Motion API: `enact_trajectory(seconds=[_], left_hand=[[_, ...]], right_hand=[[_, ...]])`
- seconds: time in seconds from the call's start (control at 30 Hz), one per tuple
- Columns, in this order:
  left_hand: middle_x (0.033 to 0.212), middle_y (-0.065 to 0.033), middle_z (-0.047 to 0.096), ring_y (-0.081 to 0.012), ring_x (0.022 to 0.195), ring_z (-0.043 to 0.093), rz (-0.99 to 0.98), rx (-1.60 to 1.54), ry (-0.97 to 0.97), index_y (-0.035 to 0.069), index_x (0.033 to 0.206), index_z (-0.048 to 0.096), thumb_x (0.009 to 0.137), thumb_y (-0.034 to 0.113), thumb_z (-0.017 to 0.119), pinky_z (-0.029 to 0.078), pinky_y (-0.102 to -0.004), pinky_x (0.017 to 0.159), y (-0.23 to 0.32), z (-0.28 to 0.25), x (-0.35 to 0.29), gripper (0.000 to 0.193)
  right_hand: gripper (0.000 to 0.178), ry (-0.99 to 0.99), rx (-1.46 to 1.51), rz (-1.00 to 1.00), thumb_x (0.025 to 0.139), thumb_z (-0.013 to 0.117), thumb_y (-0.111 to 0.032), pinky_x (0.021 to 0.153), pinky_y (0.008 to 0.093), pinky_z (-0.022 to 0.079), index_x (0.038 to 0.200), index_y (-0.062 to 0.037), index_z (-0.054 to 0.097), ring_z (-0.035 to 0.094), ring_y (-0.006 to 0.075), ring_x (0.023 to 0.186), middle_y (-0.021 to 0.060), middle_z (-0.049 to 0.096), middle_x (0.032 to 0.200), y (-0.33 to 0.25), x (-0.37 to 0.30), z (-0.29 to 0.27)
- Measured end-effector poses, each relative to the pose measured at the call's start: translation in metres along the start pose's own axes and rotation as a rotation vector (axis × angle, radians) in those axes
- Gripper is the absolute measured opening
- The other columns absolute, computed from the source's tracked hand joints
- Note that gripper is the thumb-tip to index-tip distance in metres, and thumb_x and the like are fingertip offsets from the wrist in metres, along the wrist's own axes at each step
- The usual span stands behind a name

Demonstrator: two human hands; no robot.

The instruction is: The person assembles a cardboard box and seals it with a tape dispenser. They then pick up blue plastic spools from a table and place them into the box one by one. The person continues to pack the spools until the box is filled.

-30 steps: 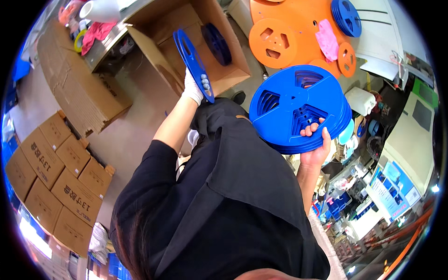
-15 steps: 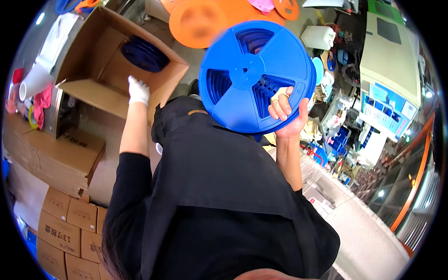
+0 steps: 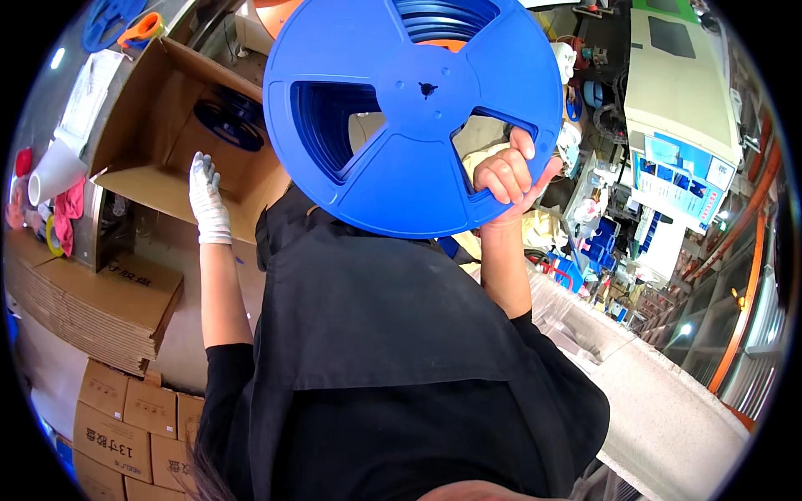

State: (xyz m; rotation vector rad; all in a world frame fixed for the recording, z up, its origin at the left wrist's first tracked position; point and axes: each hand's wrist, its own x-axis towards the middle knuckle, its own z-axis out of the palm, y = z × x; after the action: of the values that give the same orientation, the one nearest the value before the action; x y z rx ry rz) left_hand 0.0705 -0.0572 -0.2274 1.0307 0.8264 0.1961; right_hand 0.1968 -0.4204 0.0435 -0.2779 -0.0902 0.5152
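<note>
A stack of blue plastic reels (image 3: 393,179) hangs in front of my chest, its round face toward me, with wedge-shaped openings around a hub. My bare right hand (image 3: 505,179) grips its right side, fingers hooked through one opening. My left hand (image 3: 209,200), in a white glove, is raised with fingers stretched out and holds nothing. It is beside the near flap of an open cardboard box (image 3: 134,134). Inside that box lie more dark blue reels (image 3: 227,121), partly hidden by the held stack.
Flattened cardboard (image 3: 117,296) is stacked at left, above sealed cartons (image 3: 109,438). A white cone-shaped piece (image 3: 54,171) and pink cloth (image 3: 71,204) sit near the box. On the right are a pale machine (image 3: 672,92), cluttered goods and a light-coloured ledge (image 3: 668,417).
The held reels have come closer and shifted up and left, tilting so light shows through the openings. My left hand has moved left and down, away from the box's inside.
</note>
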Motion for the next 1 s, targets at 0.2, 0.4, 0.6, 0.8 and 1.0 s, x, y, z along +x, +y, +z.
enact_trajectory(seconds=[0.2, 0.4, 0.6, 0.8, 1.0], left_hand=[[0.139, -0.0084, 0.049, -0.0189, 0.126, 0.047, 0.2, 0.129, 0.035, 0.004, 0.141, 0.043, 0.098, 0.019, 0.052, 0.034, -0.0316, 0.107, 0.021, 0.022, -0.021, 0.046], [0.138, -0.0219, 0.044, -0.046, 0.125, 0.042, 1.307, 0.887, -0.225, 0.009, 0.123, 0.052, 0.069, 0.01, 0.073, 0.035, -0.0528, 0.105, 0.078, 0.066, -0.061, 0.058], [0.118, -0.0071, 0.059, -0.0314, 0.117, 0.052, 1.402, 1.123, -0.609, 0.017, 0.112, 0.062, 0.072, 0.016, 0.067, 0.04, -0.051, 0.101, 0.124, 0.101, -0.081, 0.041], [0.118, -0.0117, 0.061, -0.0308, 0.113, 0.058, 1.24, 1.176, -0.816, 0.01, 0.118, 0.061, 0.072, 0.004, 0.064, 0.048, -0.0415, 0.095, 0.115, 0.087, -0.077, 0.046], [0.115, -0.0121, 0.063, -0.0225, 0.108, 0.063, -0.195, 0.028, -0.684, 0.004, 0.12, 0.056, 0.087, 0.002, 0.06, 0.055, -0.0313, 0.079, 0.093, 0.044, -0.097, 0.033]], right_hand=[[0.036, -0.036, -0.025, 0.051, 0.09, 0.067, -0.034, 0.045, 0.0232, 0.035, 0.096, -0.0074, 0.044, 0.041, 0.0068, 0.041, -0.005, 0.04, 0.052, 0.003, 0.011, 0.006], [0.038, -0.002, -0.04, 0.06, 0.089, 0.068, -0.035, 0.045, 0.0223, 0.034, 0.096, -0.0062, 0.044, 0.04, 0.0062, 0.042, -0.0052, 0.039, 0.052, 0.003, 0.016, 0.005], [0.038, 0.018, -0.064, 0.104, 0.089, 0.068, -0.035, 0.048, 0.0215, 0.034, 0.097, -0.0065, 0.043, 0.04, 0.0059, 0.043, -0.0057, 0.039, 0.054, 0.013, 0.023, 0.002], [0.052, 0.114, -0.263, 0.124, 0.089, 0.066, -0.042, 0.056, 0.0283, 0.041, 0.113, -0.0018, 0.043, 0.05, 0.0095, 0.061, 0.0001, 0.047, 0.069, 0.013, 0.025, 0.004], [0.053, 0.248, -0.613, 0.138, 0.095, 0.051, -0.05, 0.068, 0.0314, 0.04, 0.119, -0.0026, 0.05, 0.045, 0.0147, 0.069, 0.0022, 0.049, 0.082, 0.009, 0.014, -0.005]])
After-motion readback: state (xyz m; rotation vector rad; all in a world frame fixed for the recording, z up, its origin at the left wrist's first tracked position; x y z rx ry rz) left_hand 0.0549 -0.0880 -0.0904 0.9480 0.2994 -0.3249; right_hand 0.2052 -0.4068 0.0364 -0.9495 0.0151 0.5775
